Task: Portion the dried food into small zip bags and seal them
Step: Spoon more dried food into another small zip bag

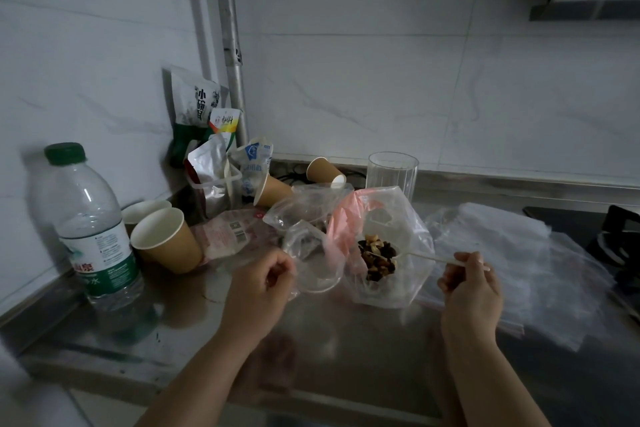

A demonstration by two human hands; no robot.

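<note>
Dried food (377, 258), a dark and pale mix of nuts and fruit, lies in an open clear plastic bag (408, 274) on the steel counter. My right hand (467, 281) grips a thin pale spoon (426, 256) by its handle, with the bowl end dipped into the food. My left hand (261, 282) pinches the edge of a small clear zip bag (313, 263) that stands open just left of the food bag. A stack of flat clear zip bags (512, 253) lies to the right.
A water bottle (93, 229) stands at the left. Paper cups (166, 241) stand upright near it; two more (273, 191) lie tipped behind. Snack packets (197, 107) lean in the corner. A glass (393, 173) stands at the back. A stove grate (620, 243) is at far right.
</note>
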